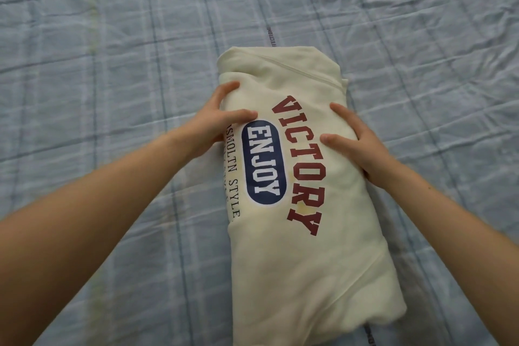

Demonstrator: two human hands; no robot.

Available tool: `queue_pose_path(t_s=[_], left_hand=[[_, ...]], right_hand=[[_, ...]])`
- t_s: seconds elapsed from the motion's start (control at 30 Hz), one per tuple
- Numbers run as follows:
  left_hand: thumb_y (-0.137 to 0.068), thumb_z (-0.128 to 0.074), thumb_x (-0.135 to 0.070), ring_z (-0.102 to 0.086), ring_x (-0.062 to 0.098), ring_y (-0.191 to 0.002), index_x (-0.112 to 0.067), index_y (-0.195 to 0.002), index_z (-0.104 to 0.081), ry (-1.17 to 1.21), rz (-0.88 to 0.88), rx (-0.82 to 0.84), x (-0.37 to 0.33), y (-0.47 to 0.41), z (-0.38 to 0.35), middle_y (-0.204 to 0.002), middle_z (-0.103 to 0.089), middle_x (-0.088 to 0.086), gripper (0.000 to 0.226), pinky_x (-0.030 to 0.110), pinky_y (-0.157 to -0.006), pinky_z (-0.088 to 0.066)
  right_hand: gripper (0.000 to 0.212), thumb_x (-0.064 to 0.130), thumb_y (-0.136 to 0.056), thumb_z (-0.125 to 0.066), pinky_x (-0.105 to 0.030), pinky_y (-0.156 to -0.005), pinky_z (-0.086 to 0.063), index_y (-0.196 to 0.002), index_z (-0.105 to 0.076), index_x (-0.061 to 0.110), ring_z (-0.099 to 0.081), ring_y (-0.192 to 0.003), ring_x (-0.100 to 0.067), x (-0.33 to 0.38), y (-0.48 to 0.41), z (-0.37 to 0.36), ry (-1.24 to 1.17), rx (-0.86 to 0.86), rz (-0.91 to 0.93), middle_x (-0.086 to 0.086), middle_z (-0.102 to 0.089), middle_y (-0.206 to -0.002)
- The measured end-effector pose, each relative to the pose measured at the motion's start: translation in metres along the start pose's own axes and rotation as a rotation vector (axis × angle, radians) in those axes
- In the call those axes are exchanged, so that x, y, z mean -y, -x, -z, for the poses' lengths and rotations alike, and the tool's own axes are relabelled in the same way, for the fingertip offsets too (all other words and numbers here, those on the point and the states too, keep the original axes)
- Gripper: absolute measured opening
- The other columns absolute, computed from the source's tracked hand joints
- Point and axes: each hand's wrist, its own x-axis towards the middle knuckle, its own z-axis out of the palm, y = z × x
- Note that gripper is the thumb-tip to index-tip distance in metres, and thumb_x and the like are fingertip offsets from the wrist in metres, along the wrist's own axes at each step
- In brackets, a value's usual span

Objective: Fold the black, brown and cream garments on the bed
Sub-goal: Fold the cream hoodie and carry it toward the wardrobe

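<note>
The cream sweatshirt [303, 247] is lying lengthwise on the bed [112, 64], already folded into a thick, narrow bundle with its VICTORY print facing up. Midway along it, the left grip [216, 123] and the right grip [358, 143] are clasping opposite edges, fingers lying over the top and curling round the sides. They are probably squeezing the layers together so the bundle keeps its shape for lifting or another fold. No black or brown garment is showing.
</note>
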Motion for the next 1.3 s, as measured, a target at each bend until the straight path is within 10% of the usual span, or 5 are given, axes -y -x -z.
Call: queue_pose_path(t_s=[0.33,0.53,0.77,1.17,1.3], left_hand=[[-0.079,-0.079,-0.028,-0.074,0.026,-0.087,-0.051,-0.141,-0.021,0.139,0.035,0.024,0.012,0.007,-0.011,-0.124,-0.053,0.01,0.088,0.036,-0.066,-0.059],[-0.073,-0.083,-0.028,-0.073,0.026,-0.086,-0.049,-0.133,-0.034,0.092,-0.055,-0.064,-0.004,-0.011,-0.005,-0.128,-0.05,0.006,0.08,0.035,-0.063,-0.059],[-0.078,-0.08,-0.019,-0.074,0.022,-0.081,-0.044,-0.134,-0.04,0.12,-0.103,-0.056,-0.008,-0.028,-0.001,-0.121,-0.057,0.006,0.073,0.034,-0.062,-0.059],[-0.065,-0.071,0.009,-0.067,0.03,-0.099,-0.045,-0.125,-0.056,0.134,-0.183,-0.089,-0.047,-0.049,0.006,-0.126,-0.055,0.007,0.082,0.039,-0.068,-0.059],[-0.069,-0.07,0.01,-0.064,0.033,-0.107,-0.042,-0.13,-0.052,0.13,-0.313,-0.03,-0.096,-0.034,0.008,-0.129,-0.052,0.008,0.082,0.041,-0.076,-0.059]], right_hand=[[0.08,0.046,-0.079,-0.078,-0.023,-0.083,-0.05,-0.142,-0.031,0.056,-0.052,-0.11,-0.003,0.001,0.003,0.001,0.179,-0.006,0.0,0.012,-0.037,-0.146],[0.093,0.044,-0.077,-0.079,-0.047,-0.11,-0.041,-0.148,-0.02,0.053,-0.045,-0.132,-0.024,0.017,-0.03,0.013,0.128,-0.029,0.007,0.001,-0.033,-0.156],[0.094,0.056,-0.075,-0.075,-0.044,-0.115,-0.033,-0.149,-0.019,0.054,-0.033,-0.138,-0.015,0.025,-0.068,0.012,0.261,0.056,0.065,0.01,-0.022,-0.16],[0.059,0.021,-0.081,-0.079,-0.026,-0.064,-0.058,-0.134,-0.054,0.032,-0.074,-0.081,-0.01,0.068,-0.102,0.014,-0.233,-0.023,0.052,0.001,-0.061,-0.118],[0.053,0.02,-0.077,-0.082,-0.031,-0.067,-0.059,-0.124,-0.06,0.032,-0.07,-0.093,-0.021,0.116,-0.096,0.026,-0.24,-0.108,0.184,-0.003,-0.061,-0.12]])
